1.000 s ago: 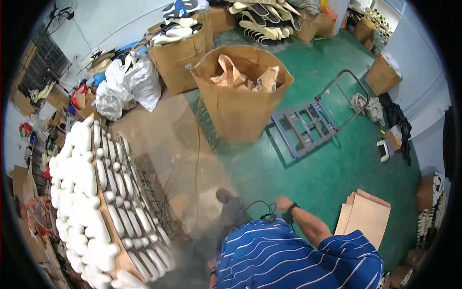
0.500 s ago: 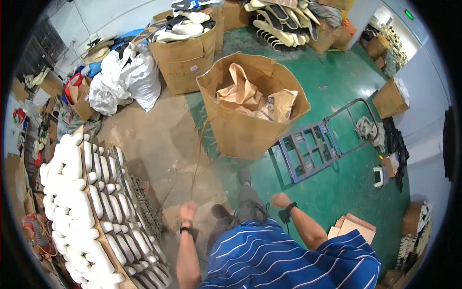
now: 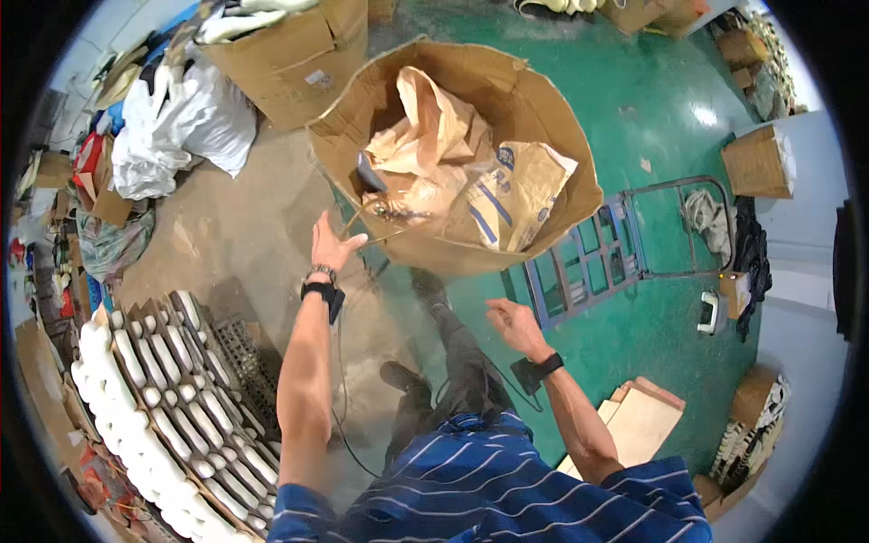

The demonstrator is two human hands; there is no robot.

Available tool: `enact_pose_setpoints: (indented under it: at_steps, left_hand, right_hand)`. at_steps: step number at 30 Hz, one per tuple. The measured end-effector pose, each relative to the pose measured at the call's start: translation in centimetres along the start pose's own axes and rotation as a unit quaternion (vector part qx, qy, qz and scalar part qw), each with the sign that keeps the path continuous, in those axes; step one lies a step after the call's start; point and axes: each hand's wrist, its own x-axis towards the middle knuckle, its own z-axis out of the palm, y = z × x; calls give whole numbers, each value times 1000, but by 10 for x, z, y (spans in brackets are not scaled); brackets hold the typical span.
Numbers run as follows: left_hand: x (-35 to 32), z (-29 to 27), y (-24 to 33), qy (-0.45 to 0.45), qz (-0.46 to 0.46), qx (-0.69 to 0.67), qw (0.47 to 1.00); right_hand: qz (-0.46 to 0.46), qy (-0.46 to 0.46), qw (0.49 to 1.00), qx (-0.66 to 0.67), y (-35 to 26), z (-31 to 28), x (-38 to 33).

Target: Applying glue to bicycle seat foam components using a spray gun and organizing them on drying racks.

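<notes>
A large open cardboard box (image 3: 434, 249) stands on the floor in front of me. Crumpled brown paper (image 3: 421, 136) and a printed paper sack (image 3: 534, 195) lie inside it. My left hand (image 3: 332, 244) is beside the box's near left side, thumb and fingers spread, holding nothing. A thin brown strap (image 3: 362, 215) hangs by the rim just above that hand; whether they touch, I cannot tell. Apart from the box's near right side, my right hand (image 3: 518, 328) hangs with its fingers loosely bent and nothing visible in it. Each wrist wears a black band.
Racked rows of white foot-shaped forms (image 3: 172, 398) stand at the left. A blue-grey platform trolley (image 3: 588, 262) lies right of the box. Flat cardboard pieces (image 3: 634, 416) are on the floor at the right. White sacks (image 3: 195, 118) and another filled box (image 3: 290, 68) stand beyond.
The large box is nearer and bigger in view. Both hands have moved forward, and my left hand has gone from closed to spread beside the box.
</notes>
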Motion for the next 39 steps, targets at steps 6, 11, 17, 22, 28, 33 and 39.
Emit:
enact_pose_setpoints:
  at_steps: [6,11,17,22,28,33,39]
  left_hand:
    - [-2,71,8,-185,-121,-97,971]
    - [-43,63,65,-175,-148,-170,959]
    - [-72,20,111,-228,-157,-277,920]
    - [-126,-52,169,-240,-51,-268,932]
    - [-192,-94,162,-188,-30,-261,946]
    - [-244,-125,145,-191,-35,-311,930]
    - [-334,-149,82,-158,-68,-202,964]
  right_hand:
    - [56,6,997,45,-3,-27,34]
    - [28,64,988,137,16,-17,123]
    - [254,-15,963,89,82,22,271]
    - [179,-242,951,75,121,18,299]
    - [233,-375,844,304,12,26,279]
    - [146,-200,935,256,-93,35,256]
    - [-162,-109,943,271,-234,-21,187]
